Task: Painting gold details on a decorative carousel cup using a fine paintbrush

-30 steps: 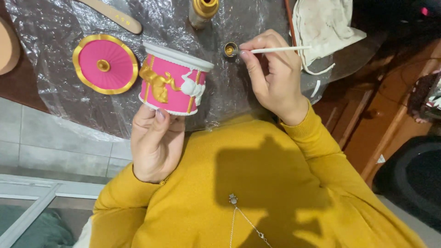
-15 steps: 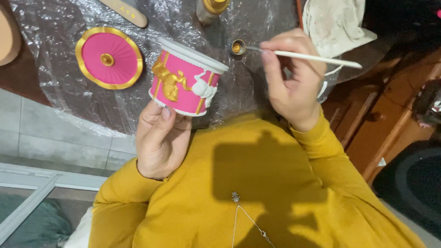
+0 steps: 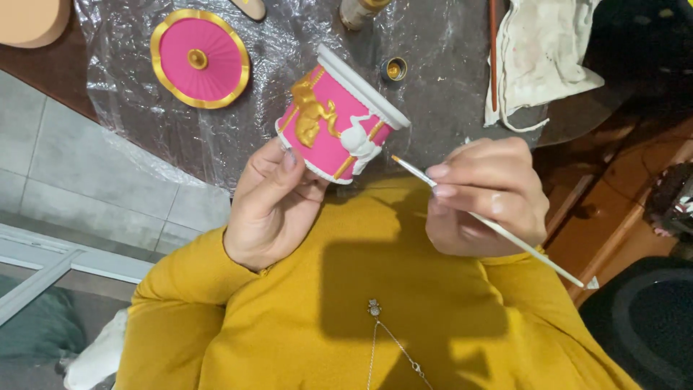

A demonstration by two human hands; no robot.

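My left hand grips a pink cylindrical pot with a white rim and raised horse figures, one gold and one white. The pot is tilted, lifted just above the table edge. My right hand pinches a thin white paintbrush; its gold-tipped end points at the pot's lower right side, a short gap away. A small open cap of gold paint sits on the plastic sheet beyond the pot.
A crinkled clear plastic sheet covers the dark table. On it lie a pink round lid with gold rim, a small paint bottle and a stained white cloth. Tiled floor lies to the left, wooden furniture to the right.
My right hand drew the brush back from the gold paint cap toward my body, and the tip now points at the pot. The left hand tilted the pot and brought it nearer.
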